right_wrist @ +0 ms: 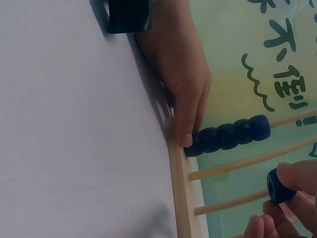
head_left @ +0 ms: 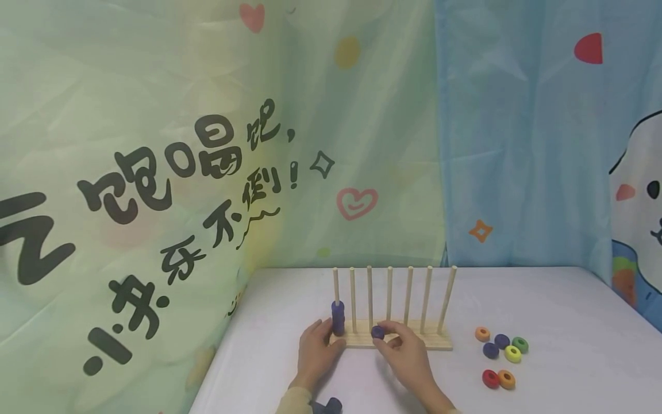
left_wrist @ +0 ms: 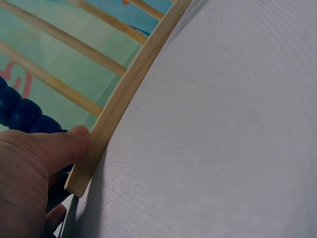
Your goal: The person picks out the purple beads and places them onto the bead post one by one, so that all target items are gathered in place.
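Observation:
A wooden peg stand (head_left: 434,341) with several upright rods stands on the table. Stacked beads, dark blue (head_left: 338,318), fill the lower part of its leftmost rod. My left hand (head_left: 316,351) grips the left end of the stand's base, thumb along the front edge beside the lowest bead, as the left wrist view shows. Between thumb and fingers, my right hand (head_left: 405,355) pinches a single dark blue bead (right_wrist: 280,186), its hole visible. In the head view this bead overlaps the foot of the third rod from the left.
Right of the stand lie loose beads: orange (head_left: 482,333), blue (head_left: 491,350), green (head_left: 520,345), yellow (head_left: 513,353) and red (head_left: 491,379), among others. A printed curtain (head_left: 362,144) hangs behind the white table (head_left: 564,310). A dark wrist device (head_left: 331,406) shows at the left wrist.

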Demonstrator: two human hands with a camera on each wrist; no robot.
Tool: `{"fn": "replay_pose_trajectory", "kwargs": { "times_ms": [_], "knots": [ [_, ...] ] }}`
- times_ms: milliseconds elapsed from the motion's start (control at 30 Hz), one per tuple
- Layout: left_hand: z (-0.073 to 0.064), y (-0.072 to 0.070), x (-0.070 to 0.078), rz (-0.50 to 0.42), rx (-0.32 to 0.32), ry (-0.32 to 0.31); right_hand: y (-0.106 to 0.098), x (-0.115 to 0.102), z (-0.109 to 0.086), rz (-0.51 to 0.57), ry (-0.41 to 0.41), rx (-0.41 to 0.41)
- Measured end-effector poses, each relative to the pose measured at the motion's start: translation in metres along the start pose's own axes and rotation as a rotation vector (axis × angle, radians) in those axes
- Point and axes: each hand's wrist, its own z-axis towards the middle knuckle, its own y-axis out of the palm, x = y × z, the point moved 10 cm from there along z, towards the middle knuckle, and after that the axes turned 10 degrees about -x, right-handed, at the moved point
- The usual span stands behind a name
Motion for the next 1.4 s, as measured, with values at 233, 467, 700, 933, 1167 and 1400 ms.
{"fn": "replay_pose_trajectory", "kwargs": {
  "times_ms": [233, 467, 700, 933, 1167, 1400],
  "knots": [
    [-0.001, 0.001, -0.002, -0.008, -0.007, -0.022, 0.000, -0.016, 0.006, -0.046, -0.081, 0.036],
    [-0.002, -0.002, 0.000, -0.006, 0.004, -0.009, 0.003, -0.022, 0.011, -0.012, -0.070, 0.026],
    [-0.002, -0.001, 0.001, 0.006, 0.001, -0.002, 0.003, -0.036, 0.016, -0.016, -0.088, 0.013],
    [-0.005, -0.003, 0.003, 0.003, 0.009, 0.005, 0.006, -0.045, 0.024, 0.004, -0.116, 0.015],
    [-0.005, -0.001, 0.001, -0.006, 0.002, 0.003, 0.010, -0.061, 0.032, 0.033, -0.175, 0.008],
    [-0.002, 0.000, 0.002, 0.010, 0.001, 0.024, 0.008, -0.079, 0.038, -0.007, -0.224, 0.020]
  ]
}}
